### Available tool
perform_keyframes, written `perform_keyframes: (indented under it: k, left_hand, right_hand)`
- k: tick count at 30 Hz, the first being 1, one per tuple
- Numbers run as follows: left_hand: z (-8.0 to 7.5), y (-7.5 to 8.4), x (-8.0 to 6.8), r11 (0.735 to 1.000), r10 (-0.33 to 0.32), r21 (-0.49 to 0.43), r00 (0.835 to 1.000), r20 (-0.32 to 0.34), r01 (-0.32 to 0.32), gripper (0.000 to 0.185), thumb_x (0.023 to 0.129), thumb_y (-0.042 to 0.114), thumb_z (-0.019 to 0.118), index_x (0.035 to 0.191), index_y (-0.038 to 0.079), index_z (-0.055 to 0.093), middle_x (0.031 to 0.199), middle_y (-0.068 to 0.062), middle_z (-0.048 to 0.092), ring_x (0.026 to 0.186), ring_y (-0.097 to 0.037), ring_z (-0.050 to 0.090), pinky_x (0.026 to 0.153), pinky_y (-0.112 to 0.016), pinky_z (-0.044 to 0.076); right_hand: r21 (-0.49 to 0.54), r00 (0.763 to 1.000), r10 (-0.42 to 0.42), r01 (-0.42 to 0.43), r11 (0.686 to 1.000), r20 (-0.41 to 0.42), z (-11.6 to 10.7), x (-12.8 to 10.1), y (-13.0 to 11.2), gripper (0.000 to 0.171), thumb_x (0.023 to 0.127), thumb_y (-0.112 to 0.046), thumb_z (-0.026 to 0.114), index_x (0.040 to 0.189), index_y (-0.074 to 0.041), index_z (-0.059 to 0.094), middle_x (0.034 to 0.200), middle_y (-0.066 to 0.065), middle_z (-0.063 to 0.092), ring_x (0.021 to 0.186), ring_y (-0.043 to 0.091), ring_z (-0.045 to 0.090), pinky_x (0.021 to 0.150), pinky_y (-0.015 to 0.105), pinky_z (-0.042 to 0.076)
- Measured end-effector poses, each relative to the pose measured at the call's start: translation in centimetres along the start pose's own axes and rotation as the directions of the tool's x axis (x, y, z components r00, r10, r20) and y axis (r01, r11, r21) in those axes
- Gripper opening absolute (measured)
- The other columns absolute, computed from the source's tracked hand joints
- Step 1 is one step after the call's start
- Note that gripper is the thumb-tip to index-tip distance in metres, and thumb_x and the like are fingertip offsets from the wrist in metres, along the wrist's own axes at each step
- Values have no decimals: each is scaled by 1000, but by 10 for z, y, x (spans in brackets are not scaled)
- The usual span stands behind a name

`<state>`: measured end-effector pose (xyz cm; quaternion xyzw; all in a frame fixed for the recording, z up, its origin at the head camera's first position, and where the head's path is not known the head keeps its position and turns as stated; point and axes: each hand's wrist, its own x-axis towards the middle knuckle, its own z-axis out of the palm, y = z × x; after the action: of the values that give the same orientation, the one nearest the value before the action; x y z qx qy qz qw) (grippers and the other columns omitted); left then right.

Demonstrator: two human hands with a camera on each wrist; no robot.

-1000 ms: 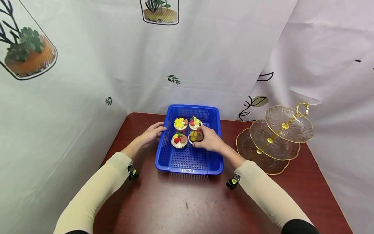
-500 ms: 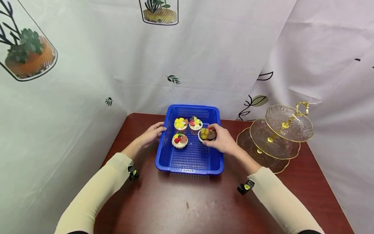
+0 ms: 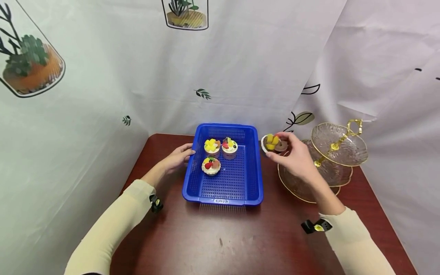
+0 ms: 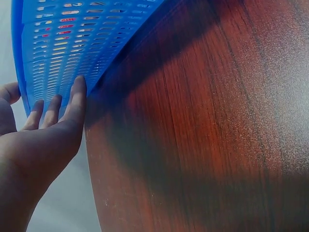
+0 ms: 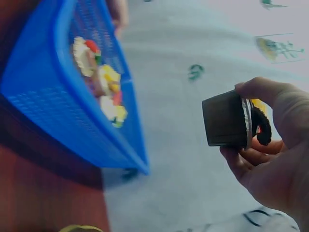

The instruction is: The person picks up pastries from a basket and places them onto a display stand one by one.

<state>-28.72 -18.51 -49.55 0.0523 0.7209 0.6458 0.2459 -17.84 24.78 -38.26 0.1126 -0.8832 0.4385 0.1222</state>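
Cupcake (image 3: 273,143) now outside basket (image 3: 252,191); 3 inside.

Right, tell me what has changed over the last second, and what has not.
The right hand, which gripped a cupcake inside the blue basket, has lifted it out and carried it rightward, over the basket's edge toward the glass tiered stand. It holds the cupcake in the air beside the stand. Three cupcakes stay in the basket, the left hand stays against its left side, and the basket and stand have not moved.
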Motion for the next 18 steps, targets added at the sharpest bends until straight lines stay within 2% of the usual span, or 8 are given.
perform_keyframes:
  k: [5, 9, 15, 18]
  left_hand:
    - [0, 0, 0, 1000, -5, 18, 1000, 4, 5, 53, 113, 24, 50, 162, 9, 35, 152, -23, 53, 129, -38, 63, 104, -52, 54]
    - [1, 1, 0, 1000, -6, 11, 1000, 3, 6, 52, 113, 25, 51, 161, 10, 36, 152, -22, 54, 129, -38, 63, 105, -53, 53]
    - [1, 2, 1, 1000, -10, 3, 1000, 2, 10, 52, 113, 25, 52, 160, 10, 37, 151, -22, 55, 129, -37, 63, 105, -52, 53]
    - [0, 1, 1, 1000, -15, 1, 1000, -7, 15, 51, 113, 25, 52, 160, 11, 38, 150, -21, 56, 127, -35, 64, 102, -50, 56]
  right_hand:
    - [83, 995, -3, 12, 997, -102, -28, -8, -9, 63, 86, -11, 88, 141, -3, 59, 120, 9, 67, 98, 9, 63, 82, 16, 52]
    - [103, 982, 15, 5, 995, -187, -46, -14, -10, 65, 85, -7, 88, 142, -4, 59, 120, 1, 65, 101, 5, 63, 85, 12, 50]
    - [54, 949, 59, -44, 998, -311, -66, -22, -1, 63, 84, -6, 88, 140, -2, 60, 115, -12, 63, 99, 3, 58, 80, 12, 44]
    - [81, 931, 97, -73, 994, -352, -72, -25, 2, 61, 83, -5, 88, 139, -2, 62, 114, -15, 64, 99, 2, 59, 81, 12, 44]
